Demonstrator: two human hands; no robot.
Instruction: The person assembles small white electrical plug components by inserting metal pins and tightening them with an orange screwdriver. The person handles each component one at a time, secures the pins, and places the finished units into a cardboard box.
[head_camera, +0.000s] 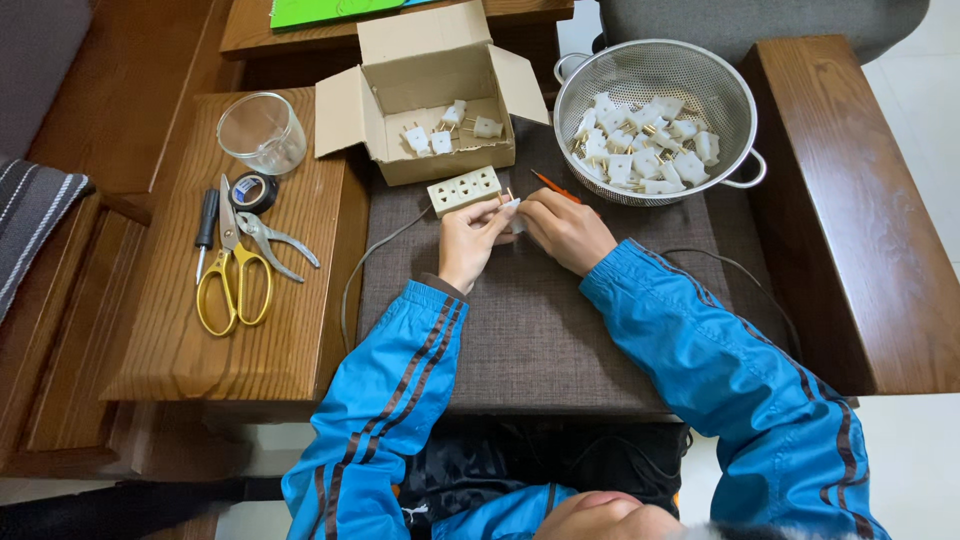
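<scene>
My left hand (470, 238) pinches a small white plug (510, 205) with brass prongs, right beside a cream multi-socket strip (463, 189) lying on the grey seat cushion (530, 330). My right hand (568, 228) is closed around an orange-handled screwdriver (550, 184), its tip hidden at the plug. Both hands meet over the cushion, just in front of the open cardboard box (430, 85), which holds a few white plugs. Blue jacket sleeves cover both arms.
A metal colander (735, 90) full of white plugs stands at the back right. On the wooden side table (260, 330) to the left lie yellow scissors (232, 285), pliers (275, 240), a dark screwdriver (205, 230), black tape (252, 192) and a glass cup (262, 130). A grey cable (365, 265) trails from the strip.
</scene>
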